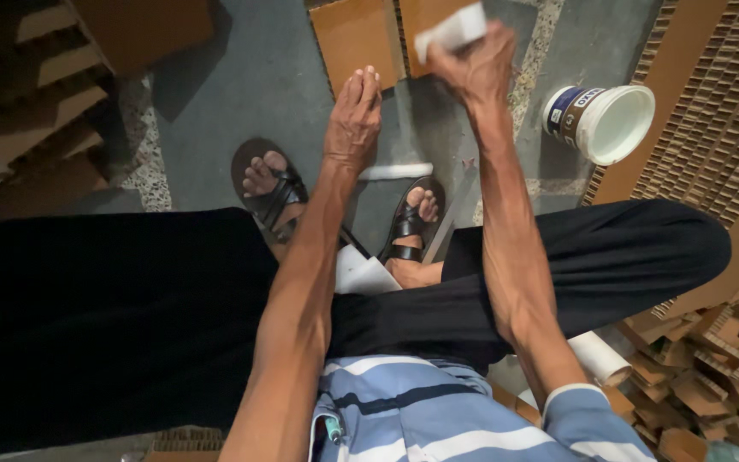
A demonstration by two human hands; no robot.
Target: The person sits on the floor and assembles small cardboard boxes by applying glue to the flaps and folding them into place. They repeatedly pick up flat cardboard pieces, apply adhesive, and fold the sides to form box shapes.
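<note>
My left hand (354, 120) is stretched out flat, fingers together, reaching toward a brown cardboard piece (355, 38) on the grey floor; I cannot tell if it touches it. My right hand (476, 64) is closed around a small white paper or cloth piece (453, 27), held above a second brown cardboard piece (425, 13). Both forearms extend forward over my black trousers and sandalled feet (271, 184).
A white plastic tub (613, 124) lies on its side at the right. Stacked honeycomb cardboard (720, 111) fills the right side, with scraps (712, 376) lower right. A white tube (395, 171) lies between my feet, another roll (600, 358) by my right leg. Cardboard stacks (36, 103) stand left.
</note>
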